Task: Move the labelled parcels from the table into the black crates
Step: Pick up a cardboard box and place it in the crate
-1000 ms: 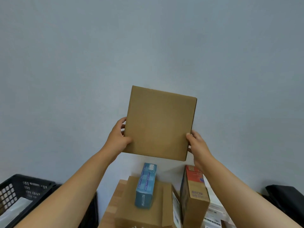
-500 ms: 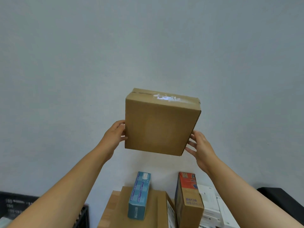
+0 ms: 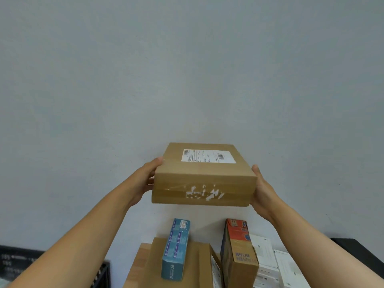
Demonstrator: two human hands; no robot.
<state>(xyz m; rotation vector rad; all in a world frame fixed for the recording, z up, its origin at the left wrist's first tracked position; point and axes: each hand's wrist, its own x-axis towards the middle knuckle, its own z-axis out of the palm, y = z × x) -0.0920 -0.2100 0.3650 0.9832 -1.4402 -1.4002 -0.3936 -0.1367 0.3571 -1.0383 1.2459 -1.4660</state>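
Grey wall (image 3: 187, 69), wooden table (image 3: 137, 267); left hand (image 3: 145, 179), right hand (image 3: 262, 190) clamp labelled parcel (image 3: 203, 177).

- Wall (image 3: 187, 69): plain, pale grey-blue, matt; fills most of the view; faint small marks here and there.
- Light: soft and even, no hard shadows on the wall.
- Tabletop (image 3: 138, 265): light wood, butted against the wall at bottom centre; only a narrow strip of bare surface shows.
- Dark object (image 3: 361, 252): black, at the lower right edge; kind cannot be told.
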